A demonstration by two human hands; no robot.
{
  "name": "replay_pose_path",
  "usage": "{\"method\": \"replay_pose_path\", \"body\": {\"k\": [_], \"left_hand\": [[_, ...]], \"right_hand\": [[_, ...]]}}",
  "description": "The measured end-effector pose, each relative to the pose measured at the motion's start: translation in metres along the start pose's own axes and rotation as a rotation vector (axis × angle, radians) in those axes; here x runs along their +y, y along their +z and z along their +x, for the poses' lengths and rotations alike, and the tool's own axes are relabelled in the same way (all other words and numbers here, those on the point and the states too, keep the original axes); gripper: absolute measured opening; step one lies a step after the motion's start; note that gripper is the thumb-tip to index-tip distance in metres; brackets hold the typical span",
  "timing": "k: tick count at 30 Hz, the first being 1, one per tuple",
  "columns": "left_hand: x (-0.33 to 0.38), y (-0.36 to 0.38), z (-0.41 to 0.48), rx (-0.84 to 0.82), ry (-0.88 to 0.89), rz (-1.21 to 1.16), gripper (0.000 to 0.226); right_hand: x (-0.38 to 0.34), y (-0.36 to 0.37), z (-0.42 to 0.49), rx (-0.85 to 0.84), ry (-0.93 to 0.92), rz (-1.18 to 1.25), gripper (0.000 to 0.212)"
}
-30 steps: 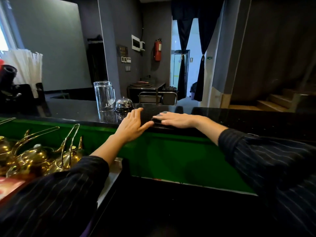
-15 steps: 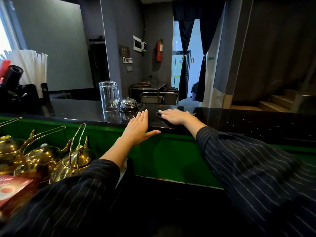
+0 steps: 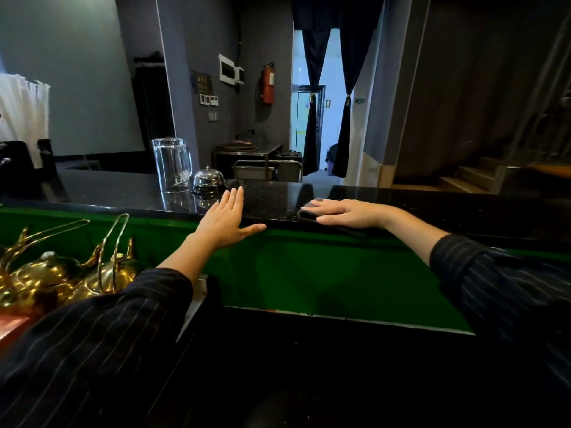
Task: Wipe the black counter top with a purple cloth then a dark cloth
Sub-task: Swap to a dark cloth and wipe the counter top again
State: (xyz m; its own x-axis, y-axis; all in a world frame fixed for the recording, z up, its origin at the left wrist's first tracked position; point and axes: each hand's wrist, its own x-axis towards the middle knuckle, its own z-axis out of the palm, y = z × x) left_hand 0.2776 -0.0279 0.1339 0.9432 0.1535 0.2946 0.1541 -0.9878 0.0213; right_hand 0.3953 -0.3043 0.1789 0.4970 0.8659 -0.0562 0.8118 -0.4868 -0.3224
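Observation:
The glossy black counter top [image 3: 417, 205] runs across the view above a green front panel. My right hand [image 3: 346, 213] lies flat on a dark cloth [image 3: 307, 214], pressing it against the counter near its front edge; only the cloth's left end shows past my fingers. My left hand [image 3: 227, 222] rests flat on the counter's front edge, fingers together, thumb spread, holding nothing. It lies a short way left of the cloth. No purple cloth is visible.
A clear glass pitcher [image 3: 172, 165] and a chrome call bell [image 3: 209, 178] stand on the counter just beyond my left hand. Brass teapots [image 3: 61, 273] crowd the lower shelf at the left. A black holder of white straws [image 3: 21, 118] stands far left.
My right hand has slid the dark cloth to the right along the counter's front edge. The left hand has stayed on the edge. The view has shifted slightly.

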Motion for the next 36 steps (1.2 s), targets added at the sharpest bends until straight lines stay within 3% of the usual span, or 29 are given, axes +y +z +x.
{"method": "replay_pose_path", "body": {"k": [6,13,20,24,28,31,33,36], "left_hand": [[0.001,0.003,0.001,0.055,0.035,-0.013,0.091],[0.005,0.004,0.001,0.117,-0.010,-0.026,0.076],[0.008,-0.002,-0.002,0.071,-0.056,-0.058,0.078],[0.012,-0.009,-0.007,0.037,-0.051,-0.103,0.080],[0.023,-0.022,0.001,-0.067,-0.170,-0.151,0.088],[0.049,-0.028,0.018,-0.057,-0.207,-0.042,0.075],[0.076,-0.025,0.033,0.002,-0.134,-0.041,0.063],[0.124,-0.019,0.060,0.018,0.023,-0.148,0.051]], "right_hand": [[0.000,-0.007,0.004,-0.021,0.012,0.130,0.045],[-0.069,0.024,0.097,0.069,0.148,-0.257,0.049],[-0.058,0.018,0.092,0.040,0.209,-0.216,0.049],[0.001,-0.001,0.041,0.114,0.391,-0.221,0.049],[0.066,-0.015,-0.019,0.189,0.653,-0.194,0.050],[0.083,-0.018,-0.032,0.228,0.980,-0.233,0.053],[0.074,-0.017,-0.022,0.247,1.135,-0.232,0.054],[0.048,-0.011,0.006,0.271,0.990,-0.227,0.051]]}}
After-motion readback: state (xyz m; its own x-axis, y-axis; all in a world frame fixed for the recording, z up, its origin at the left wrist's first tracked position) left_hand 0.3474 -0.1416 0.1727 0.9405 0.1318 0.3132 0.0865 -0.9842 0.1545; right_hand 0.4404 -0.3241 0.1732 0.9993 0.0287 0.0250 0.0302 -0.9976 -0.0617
